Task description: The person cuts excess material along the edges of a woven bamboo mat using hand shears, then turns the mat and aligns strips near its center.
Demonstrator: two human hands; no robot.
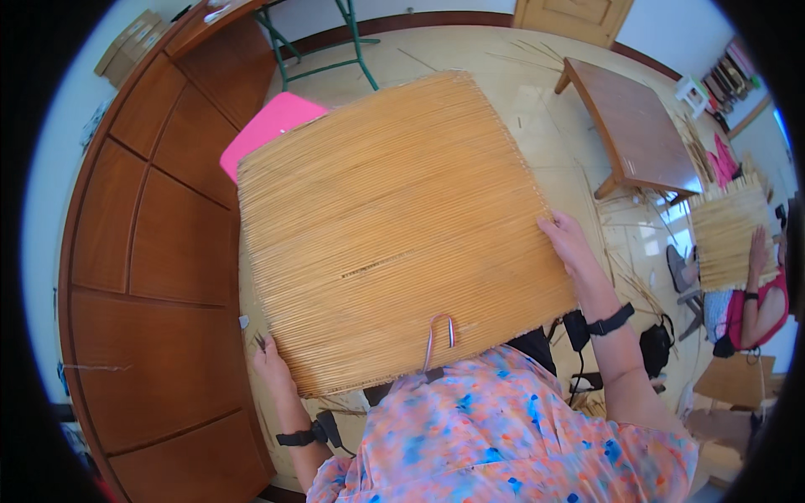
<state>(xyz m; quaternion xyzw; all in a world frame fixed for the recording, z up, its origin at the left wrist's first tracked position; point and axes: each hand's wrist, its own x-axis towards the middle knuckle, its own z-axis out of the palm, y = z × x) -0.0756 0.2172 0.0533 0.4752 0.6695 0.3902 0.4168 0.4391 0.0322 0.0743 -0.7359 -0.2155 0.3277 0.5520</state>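
A broad, square straw mat of thin tan stalks spans the space in front of me, its near edge close to my body. A short dark streak shows on it below the middle. My left hand is closed on its near left edge; a small dark pointed tool, perhaps snips, sticks up from that hand. On the right edge, my right hand grips the mat, its thumb on top and its other fingers hidden beneath. A striped cord lies looped over the near edge.
Brown wooden cabinets line the left side. Behind the mat stands a pink stool or seat. A low wooden table is at the far right, with loose stalks on the floor. Further right, another person holds a smaller straw mat.
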